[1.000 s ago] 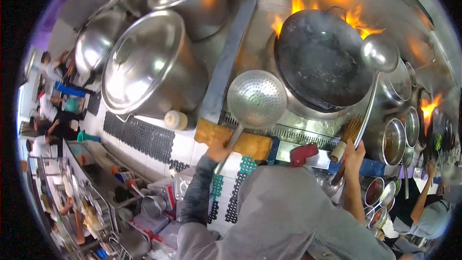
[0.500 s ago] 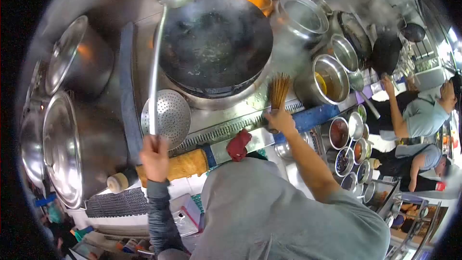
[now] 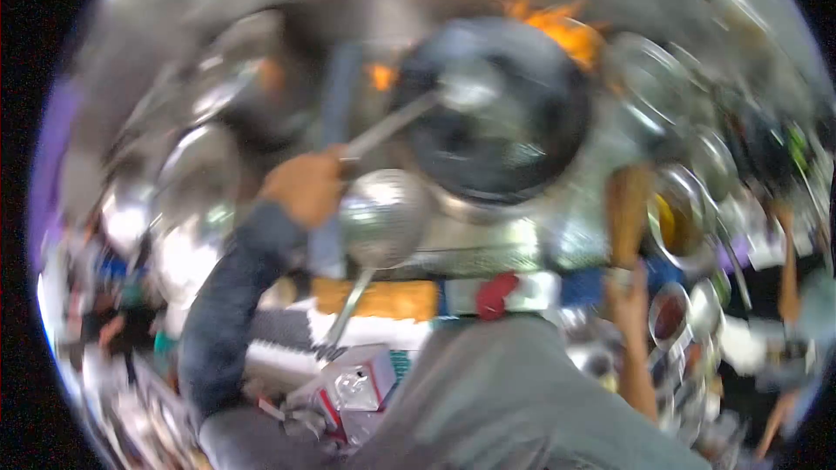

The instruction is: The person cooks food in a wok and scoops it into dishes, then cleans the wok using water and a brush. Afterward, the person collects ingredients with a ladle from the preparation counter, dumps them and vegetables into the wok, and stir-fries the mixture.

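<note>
My left hand (image 3: 305, 190), below a dark sleeve, is wrapped round the handle of a long metal ladle (image 3: 392, 127). The ladle's bowl is over or in the left part of a large black wok (image 3: 544, 144); blur hides whether it touches the metal. On the right, my right hand (image 3: 623, 283) grips a bamboo wok brush (image 3: 629, 209), bristles pointing away from me, beside a pot with something yellow inside. A perforated skimmer (image 3: 383, 218) lies just below my left hand, its handle toward me. At the counter's front edge sits a dark red cloth (image 3: 496, 296).
Flames (image 3: 566, 30) rise behind the wok. Big metal pots (image 3: 196, 178) stand left, and a pot (image 3: 681, 218) with a yellow item stands right. A folded yellow-brown cloth (image 3: 374, 298) lies along the front edge. Sauce bowls (image 3: 669, 313) and a co-worker's arm (image 3: 788, 265) are further right.
The ladle has swung from upright beside the wok to over it, with my left hand moving forward. My right hand still holds the brush. The view has shifted and blurred.
</note>
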Motion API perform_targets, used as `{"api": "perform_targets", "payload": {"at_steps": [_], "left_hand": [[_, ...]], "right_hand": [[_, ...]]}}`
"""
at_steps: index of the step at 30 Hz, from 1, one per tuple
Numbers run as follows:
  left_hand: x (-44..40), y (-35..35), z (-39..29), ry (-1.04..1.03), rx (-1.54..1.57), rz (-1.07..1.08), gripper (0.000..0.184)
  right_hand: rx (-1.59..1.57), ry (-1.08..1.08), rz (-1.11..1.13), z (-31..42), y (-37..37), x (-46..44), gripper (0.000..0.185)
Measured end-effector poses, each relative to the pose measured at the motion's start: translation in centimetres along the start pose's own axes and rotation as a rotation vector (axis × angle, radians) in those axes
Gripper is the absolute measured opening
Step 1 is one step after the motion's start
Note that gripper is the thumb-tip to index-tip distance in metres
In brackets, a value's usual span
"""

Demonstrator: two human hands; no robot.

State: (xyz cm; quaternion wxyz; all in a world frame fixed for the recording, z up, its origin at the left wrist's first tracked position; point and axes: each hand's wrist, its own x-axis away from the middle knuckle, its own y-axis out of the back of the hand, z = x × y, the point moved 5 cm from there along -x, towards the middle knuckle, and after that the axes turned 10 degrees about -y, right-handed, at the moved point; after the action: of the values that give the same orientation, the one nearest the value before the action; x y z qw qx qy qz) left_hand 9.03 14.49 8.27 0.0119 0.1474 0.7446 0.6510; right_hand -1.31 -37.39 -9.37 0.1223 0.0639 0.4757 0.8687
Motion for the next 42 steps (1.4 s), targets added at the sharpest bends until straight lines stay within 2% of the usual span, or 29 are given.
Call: {"api": "perform_targets", "payload": {"at_steps": [2,3,4,6,8,9,10,12,13,16,19,20,22,23,26,27,28,30,31,32,33,34,35,36,37,38,40,41,42], "left_hand": [[-1.1,-0.7,1.4,-0.190,0.039,0.162,0.028],[-0.8,1.3,-0.6,-0.190,-0.072,0.261,0.020],[-0.2,1.8,-1.8,-0.179,-0.191,0.104,0.015],[1.0,2.6,-4.0,-0.104,-0.408,-0.211,0.012],[2.0,1.1,-8.1,0.014,-0.555,-0.204,0.011],[2.9,0.2,-10.9,-0.087,-0.522,-0.146,0.011],[3.7,0.2,-11.7,-0.076,-0.558,-0.235,0.011],[5.5,0.1,-13.3,-0.103,-0.629,-0.396,0.013],[5.7,0.2,-12.7,-0.084,-0.610,-0.311,0.017],[6.2,0.8,-12.3,-0.045,-0.602,-0.316,0.019],[6.1,1.8,-14.5,-0.120,-0.754,-0.313,0.019],[5.4,2.1,-14.4,-0.153,-0.779,-0.317,0.019],[5.0,2.3,-14.9,-0.169,-0.772,-0.320,0.019],[4.3,2.8,-14.9,-0.168,-0.780,-0.240,0.018],[3.7,4.0,-16.8,-0.205,-1.002,-0.267,0.016],[3.2,3.5,-16.4,-0.217,-0.930,-0.221,0.016],[2.9,3.5,-16.4,-0.234,-0.843,-0.190,0.015],[2.2,4.0,-15.6,-0.316,-0.808,-0.243,0.015],[1.7,4.3,-15.6,-0.330,-0.767,-0.271,0.012],[1.3,4.0,-15.8,-0.305,-0.778,-0.157,0.008],[1.8,5.5,-16.5,-0.273,-0.806,-0.242,0.005],[1.5,5.1,-16.1,-0.335,-0.831,-0.239,0.007],[1.4,4.9,-16.4,-0.274,-0.969,-0.200,0.011],[1.0,4.8,-16.6,-0.244,-1.111,-0.228,0.015],[0.9,5.1,-16.8,-0.255,-1.098,-0.243,0.015],[0.9,5.5,-17.0,-0.278,-1.097,-0.240,0.015],[0.9,5.3,-17.1,-0.354,-1.158,-0.313,0.016],[0.8,5.5,-17.5,-0.352,-1.175,-0.255,0.015],[0.6,5.2,-17.5,-0.360,-1.134,-0.235,0.015]], "right_hand": [[-0.142,-0.096,0.325,4.0,2.7,-6.3,0.059],[-0.072,0.175,0.266,8.0,3.5,-9.3,0.059],[0.002,0.440,0.170,11.7,4.3,-12.1,0.060],[0.147,0.294,0.494,15.6,-0.2,-19.3,0.056],[0.215,0.682,0.413,17.4,-6.3,-24.9,0.051],[0.315,0.686,0.583,18.5,-7.8,-23.8,0.049],[0.426,0.687,0.755,20.5,-9.3,-22.8,0.047],[0.538,0.751,0.652,23.8,-8.6,-24.7,0.042],[0.597,0.771,0.587,24.3,-7.9,-25.6,0.042],[0.404,0.880,0.426,24.1,-8.6,-25.2,0.044],[0.528,1.002,0.542,23.9,-7.3,-20.4,0.039],[0.612,0.970,0.476,23.8,-8.2,-23.3,0.039],[0.504,0.940,0.417,22.7,-9.0,-25.0,0.039],[0.492,0.980,0.396,21.9,-9.7,-24.1,0.039],[0.567,0.956,0.519,22.0,-9.4,-22.5,0.036],[0.666,0.920,0.437,19.7,-12.1,-27.8,0.034],[0.209,1.270,0.182,22.5,-8.6,-25.5,0.023],[0.749,0.992,0.335,25.0,-7.6,-23.4,0.017],[0.650,1.068,0.395,24.8,-6.3,-20.8,0.020],[0.556,1.142,0.460,24.5,-5.0,-18.2,0.025],[0.385,1.279,0.439,22.2,-7.1,-20.9,0.026],[0.731,1.032,0.473,23.2,-7.0,-23.3,0.029],[0.579,0.877,0.295,23.7,-6.6,-25.1,0.026],[0.717,0.894,0.349,23.5,-6.8,-25.6,0.025],[0.674,0.836,0.346,23.8,-5.9,-24.0,0.023],[0.776,0.952,0.513,23.8,-5.3,-20.8,0.021],[0.734,0.921,0.417,22.4,-6.4,-22.6,0.023],[0.705,0.904,0.400,21.4,-7.3,-22.6,0.026],[0.595,0.779,0.349,22.1,-6.5,-24.6,0.024]]}}
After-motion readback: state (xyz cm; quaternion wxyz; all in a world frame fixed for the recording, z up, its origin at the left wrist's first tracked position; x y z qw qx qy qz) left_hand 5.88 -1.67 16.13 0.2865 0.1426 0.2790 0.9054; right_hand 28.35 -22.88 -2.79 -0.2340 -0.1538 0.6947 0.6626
